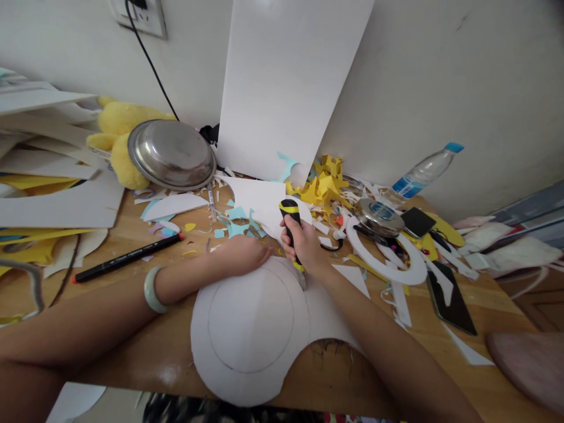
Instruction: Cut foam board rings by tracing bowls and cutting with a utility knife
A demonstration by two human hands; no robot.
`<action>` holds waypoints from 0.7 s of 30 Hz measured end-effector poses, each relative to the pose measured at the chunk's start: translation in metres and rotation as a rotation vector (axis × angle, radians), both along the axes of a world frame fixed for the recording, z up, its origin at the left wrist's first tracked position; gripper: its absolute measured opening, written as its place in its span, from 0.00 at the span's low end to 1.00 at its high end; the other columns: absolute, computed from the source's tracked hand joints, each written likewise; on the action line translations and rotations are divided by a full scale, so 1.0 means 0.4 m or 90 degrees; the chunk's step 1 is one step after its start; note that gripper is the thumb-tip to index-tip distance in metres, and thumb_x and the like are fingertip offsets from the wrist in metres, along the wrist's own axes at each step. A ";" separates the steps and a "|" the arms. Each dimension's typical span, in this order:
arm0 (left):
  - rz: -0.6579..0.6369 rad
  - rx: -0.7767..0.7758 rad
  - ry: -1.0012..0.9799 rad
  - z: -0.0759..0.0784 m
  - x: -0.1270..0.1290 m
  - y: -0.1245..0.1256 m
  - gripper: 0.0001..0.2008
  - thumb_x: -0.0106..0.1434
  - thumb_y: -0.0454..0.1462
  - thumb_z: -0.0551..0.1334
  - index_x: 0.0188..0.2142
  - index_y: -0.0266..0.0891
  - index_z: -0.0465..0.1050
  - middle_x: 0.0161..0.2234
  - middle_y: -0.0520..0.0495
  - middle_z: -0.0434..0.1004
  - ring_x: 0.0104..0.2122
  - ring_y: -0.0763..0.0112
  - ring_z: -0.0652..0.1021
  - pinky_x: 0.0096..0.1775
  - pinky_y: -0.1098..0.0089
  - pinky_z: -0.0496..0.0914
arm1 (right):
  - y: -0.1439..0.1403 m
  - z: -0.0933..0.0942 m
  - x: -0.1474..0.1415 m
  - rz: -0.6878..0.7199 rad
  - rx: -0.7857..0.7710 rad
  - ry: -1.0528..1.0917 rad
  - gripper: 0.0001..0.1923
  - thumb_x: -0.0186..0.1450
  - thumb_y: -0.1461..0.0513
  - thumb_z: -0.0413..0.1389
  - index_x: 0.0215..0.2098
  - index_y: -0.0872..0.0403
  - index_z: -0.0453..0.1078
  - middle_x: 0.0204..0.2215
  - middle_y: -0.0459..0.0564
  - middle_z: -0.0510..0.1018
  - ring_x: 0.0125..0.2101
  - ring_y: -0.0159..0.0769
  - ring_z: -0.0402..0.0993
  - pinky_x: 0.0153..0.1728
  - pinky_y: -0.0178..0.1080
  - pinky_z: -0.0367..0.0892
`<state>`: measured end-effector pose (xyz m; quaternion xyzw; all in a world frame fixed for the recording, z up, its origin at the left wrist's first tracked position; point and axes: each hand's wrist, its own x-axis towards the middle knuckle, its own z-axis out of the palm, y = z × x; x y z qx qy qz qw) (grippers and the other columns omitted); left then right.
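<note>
A white sheet of foam board or card with curved cut edges lies in front of me, with two pencilled circular lines on it, one inside the other. My right hand is wrapped round the black and yellow handle of a utility knife. Its blade end points down and meets the sheet near the outer line. My left hand is curled into a fist at the sheet's far edge, its fingers mostly hidden. A pale green bangle circles the left wrist.
A black marker lies at left, below a steel bowl and yellow plush toy. Yellow scraps are heaped behind. To the right are a white ring, a metal tin, a plastic bottle and a phone.
</note>
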<state>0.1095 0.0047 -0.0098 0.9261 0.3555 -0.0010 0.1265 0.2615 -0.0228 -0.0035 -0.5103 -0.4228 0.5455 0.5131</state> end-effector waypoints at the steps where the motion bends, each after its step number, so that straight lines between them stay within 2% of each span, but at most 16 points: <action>1: -0.004 0.004 0.015 0.000 0.001 0.000 0.22 0.66 0.40 0.45 0.28 0.36 0.74 0.22 0.43 0.73 0.25 0.66 0.76 0.31 0.68 0.68 | 0.001 0.000 0.000 0.002 -0.001 -0.005 0.17 0.58 0.48 0.52 0.30 0.53 0.58 0.13 0.34 0.59 0.07 0.21 0.51 0.06 0.27 0.48; 9: -0.029 0.037 0.090 -0.002 0.001 0.003 0.22 0.66 0.39 0.44 0.29 0.35 0.74 0.22 0.41 0.73 0.25 0.61 0.76 0.27 0.66 0.66 | 0.009 0.003 -0.004 0.019 -0.039 -0.020 0.16 0.58 0.49 0.52 0.30 0.53 0.58 0.13 0.34 0.59 0.07 0.21 0.50 0.06 0.27 0.49; 16: -0.025 0.035 0.083 -0.004 0.000 0.001 0.21 0.66 0.40 0.44 0.31 0.36 0.74 0.24 0.41 0.74 0.26 0.62 0.76 0.29 0.67 0.65 | 0.028 0.014 -0.022 0.042 -0.010 -0.027 0.15 0.58 0.49 0.52 0.29 0.52 0.58 0.13 0.34 0.58 0.07 0.21 0.50 0.06 0.27 0.47; 21: 0.002 0.029 0.059 -0.010 -0.001 -0.001 0.21 0.66 0.41 0.45 0.30 0.36 0.74 0.24 0.42 0.73 0.26 0.63 0.75 0.29 0.67 0.65 | 0.034 0.011 -0.021 0.074 -0.027 0.019 0.16 0.57 0.49 0.52 0.30 0.52 0.57 0.13 0.34 0.58 0.08 0.21 0.49 0.06 0.27 0.47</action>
